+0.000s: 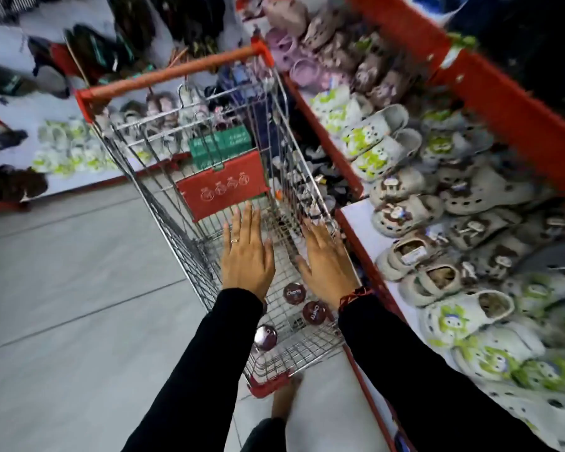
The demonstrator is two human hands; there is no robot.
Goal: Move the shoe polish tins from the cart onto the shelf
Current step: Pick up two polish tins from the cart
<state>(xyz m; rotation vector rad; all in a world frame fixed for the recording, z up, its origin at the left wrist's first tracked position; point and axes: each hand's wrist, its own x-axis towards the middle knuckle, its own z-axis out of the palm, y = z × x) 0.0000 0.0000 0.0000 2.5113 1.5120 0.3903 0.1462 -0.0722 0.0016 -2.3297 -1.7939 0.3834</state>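
A wire shopping cart [163, 203] with an orange handle stands in the aisle below me. On its mesh floor lie three round dark red shoe polish tins: one [294, 293] between my wrists, one [314, 312] just right of it, one [266, 337] showing its silver underside near the cart's near end. My left hand [247, 252] hovers flat over the basket, fingers spread, empty. My right hand [325, 261] does the same beside it, also empty. Both hands are above the tins, apart from them. The red-edged shelf [361, 230] runs along the cart's right side.
The shelf on the right is packed with children's clogs [382, 138] in white, green and brown. A red child-seat flap [221, 187] and green boxes [221, 143] sit in the cart's far part. Another low display of shoes [62, 148] stands across the grey tiled floor [62, 288].
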